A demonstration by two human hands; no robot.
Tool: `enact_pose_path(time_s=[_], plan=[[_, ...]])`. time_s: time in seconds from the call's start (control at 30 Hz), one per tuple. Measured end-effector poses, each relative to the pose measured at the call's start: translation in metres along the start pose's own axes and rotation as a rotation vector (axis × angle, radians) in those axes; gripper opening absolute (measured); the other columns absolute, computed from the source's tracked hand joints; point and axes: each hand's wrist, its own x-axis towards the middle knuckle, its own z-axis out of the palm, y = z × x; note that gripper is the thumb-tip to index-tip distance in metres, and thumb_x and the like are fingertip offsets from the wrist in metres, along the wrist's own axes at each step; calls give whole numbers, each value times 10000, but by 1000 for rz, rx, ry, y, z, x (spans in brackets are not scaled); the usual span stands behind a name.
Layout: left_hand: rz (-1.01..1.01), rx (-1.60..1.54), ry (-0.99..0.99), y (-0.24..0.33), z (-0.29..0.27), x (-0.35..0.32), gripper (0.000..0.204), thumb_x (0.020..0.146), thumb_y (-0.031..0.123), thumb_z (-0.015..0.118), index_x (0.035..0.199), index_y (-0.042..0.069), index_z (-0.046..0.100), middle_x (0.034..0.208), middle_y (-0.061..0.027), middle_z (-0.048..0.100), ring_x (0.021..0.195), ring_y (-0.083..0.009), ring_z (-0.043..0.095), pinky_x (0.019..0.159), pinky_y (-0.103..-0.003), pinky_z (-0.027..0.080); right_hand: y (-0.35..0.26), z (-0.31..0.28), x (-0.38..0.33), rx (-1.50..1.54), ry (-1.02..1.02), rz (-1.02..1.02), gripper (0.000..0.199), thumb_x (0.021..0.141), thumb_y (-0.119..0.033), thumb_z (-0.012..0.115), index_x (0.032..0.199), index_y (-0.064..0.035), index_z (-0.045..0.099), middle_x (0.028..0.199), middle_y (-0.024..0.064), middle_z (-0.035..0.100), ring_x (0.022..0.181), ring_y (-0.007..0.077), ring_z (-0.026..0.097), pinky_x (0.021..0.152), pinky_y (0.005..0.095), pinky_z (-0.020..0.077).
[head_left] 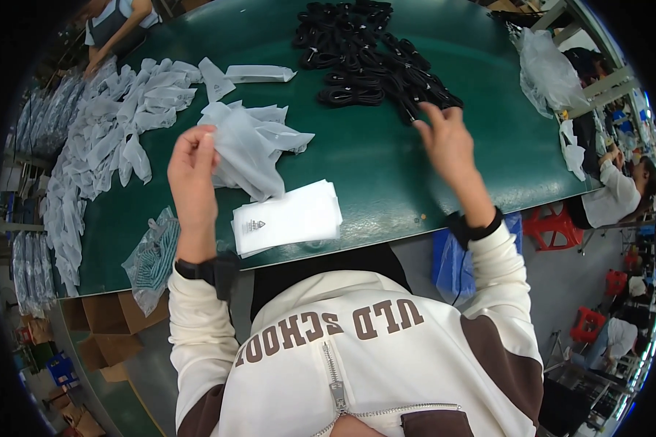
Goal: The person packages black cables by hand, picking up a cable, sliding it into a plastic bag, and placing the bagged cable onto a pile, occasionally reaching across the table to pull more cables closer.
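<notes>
- Frosted bag (242,149) is pinched between the thumb and fingers of my left hand (194,156), left of centre in the frame. I've got it by one edge, probably so the rest can hang loose; can't tell if anything's inside.
- My right hand (448,142), right of centre, has its thumb and fingers loosely parted at the near end of the black cable pile (353,51). Can't tell if the tips actually touch a cable.
- Cables are heaped at top centre, spilling down toward my right side, which I guess keeps them handy for that arm.
- White stack of flat bags (291,218) sits right in front of me, handy for either hand imo, but its lower left corner is close to the table edge.
- Big heap of frosted bags (116,116) crowds the upper left, so not much slack there.
- Best open room: bare green table (386,175) mid-frame, plus the stretch right of my right hand, up to the clear plastic (547,69) by the far right edge.
</notes>
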Motion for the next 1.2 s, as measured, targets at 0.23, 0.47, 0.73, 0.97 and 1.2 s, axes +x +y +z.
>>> enact_pose_path(time_s=[0.23,0.47,0.73,0.97,1.2], plan=[[207,490,-385,13,37,-72,229,832,29,711,1049,15,640,1011,-86,619,804,-196,587,733,-295,473,64,21,-19,-111,-192,14,296,942,-194,640,1179,-47,541,961,209,635,804,417,657,697,474,553],[469,596,-588,-25,75,-103,168,817,32,723,956,19,631,912,-118,586,767,-310,602,690,-390,495,-15,-8,-73,769,-331,245,283,934,-37,579,1204,-7,500,867,178,625,708,344,641,680,366,535],[39,434,-503,-22,70,-108,75,860,8,669,884,-2,598,877,-121,597,752,-282,598,672,-363,484,-59,-34,-98,724,-315,-352,316,912,1,627,1226,-25,599,909,134,605,773,257,620,682,310,499],[-38,273,-485,-22,68,-109,96,861,-7,659,900,-4,572,860,-127,583,752,-284,586,672,-364,478,-56,-23,-101,612,-321,-542,304,913,-17,651,1215,-26,622,917,121,620,772,239,603,669,326,490],[346,358,-518,-13,73,-103,125,823,-33,666,893,7,570,899,-121,592,840,-320,575,735,-392,474,-72,-14,-100,1295,-990,411,243,1030,-163,552,1180,28,564,876,97,637,619,128,508,556,255,412]])
